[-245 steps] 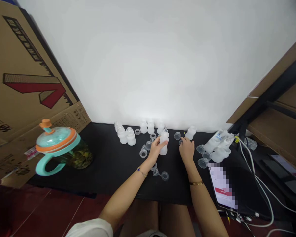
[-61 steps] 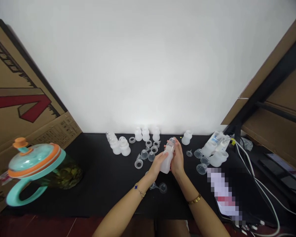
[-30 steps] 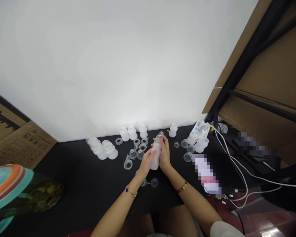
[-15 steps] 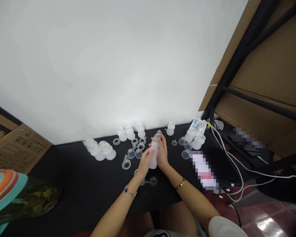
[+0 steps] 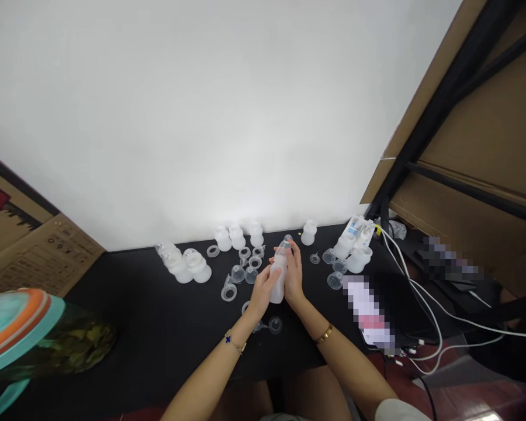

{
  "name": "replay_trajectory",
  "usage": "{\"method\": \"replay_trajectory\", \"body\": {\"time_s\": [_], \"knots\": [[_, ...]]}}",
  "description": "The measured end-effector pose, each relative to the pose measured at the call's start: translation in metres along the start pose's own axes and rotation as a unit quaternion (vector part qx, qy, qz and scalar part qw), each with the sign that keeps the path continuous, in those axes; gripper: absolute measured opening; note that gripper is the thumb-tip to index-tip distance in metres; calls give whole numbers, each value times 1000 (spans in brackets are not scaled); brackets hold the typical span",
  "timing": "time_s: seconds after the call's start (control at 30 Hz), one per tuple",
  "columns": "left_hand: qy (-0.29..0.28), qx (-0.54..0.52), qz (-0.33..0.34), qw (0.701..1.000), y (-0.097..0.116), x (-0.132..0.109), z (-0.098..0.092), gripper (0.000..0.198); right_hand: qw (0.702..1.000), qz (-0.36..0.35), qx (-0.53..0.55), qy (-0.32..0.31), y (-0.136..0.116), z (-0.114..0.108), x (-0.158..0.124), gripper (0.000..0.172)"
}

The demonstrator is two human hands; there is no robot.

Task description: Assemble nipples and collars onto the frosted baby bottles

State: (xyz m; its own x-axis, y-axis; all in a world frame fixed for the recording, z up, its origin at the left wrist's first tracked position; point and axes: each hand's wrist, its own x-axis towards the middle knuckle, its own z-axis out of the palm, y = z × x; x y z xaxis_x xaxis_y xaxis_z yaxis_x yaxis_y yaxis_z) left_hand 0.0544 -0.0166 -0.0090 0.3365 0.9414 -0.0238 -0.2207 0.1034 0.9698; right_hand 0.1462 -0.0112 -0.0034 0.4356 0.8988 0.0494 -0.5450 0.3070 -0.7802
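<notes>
One baby bottle (image 5: 277, 287) is held by one left hand (image 5: 260, 290) and one right hand (image 5: 294, 279). Four back-row bottles (image 5: 237, 238), two open bottles (image 5: 358, 260) at right and at least three capped bottles (image 5: 200, 271) at left are counted. One lidded jug (image 5: 48, 333) and at least five each of loose domed caps (image 5: 238, 273) and ring collars (image 5: 228, 299) are seen.

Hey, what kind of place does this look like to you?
Possibly a small workspace at home or in a storeroom: white bottles and transparent loose parts are spread over a black tabletop, with a cardboard box at its left end.
</notes>
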Motion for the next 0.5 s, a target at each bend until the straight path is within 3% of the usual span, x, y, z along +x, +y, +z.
{"method": "replay_trajectory", "body": {"time_s": [0.5], "knots": [[19,10,53,998,7,-5,5,50,1000,-11,-14,-8,0,-1,0,48]]}}
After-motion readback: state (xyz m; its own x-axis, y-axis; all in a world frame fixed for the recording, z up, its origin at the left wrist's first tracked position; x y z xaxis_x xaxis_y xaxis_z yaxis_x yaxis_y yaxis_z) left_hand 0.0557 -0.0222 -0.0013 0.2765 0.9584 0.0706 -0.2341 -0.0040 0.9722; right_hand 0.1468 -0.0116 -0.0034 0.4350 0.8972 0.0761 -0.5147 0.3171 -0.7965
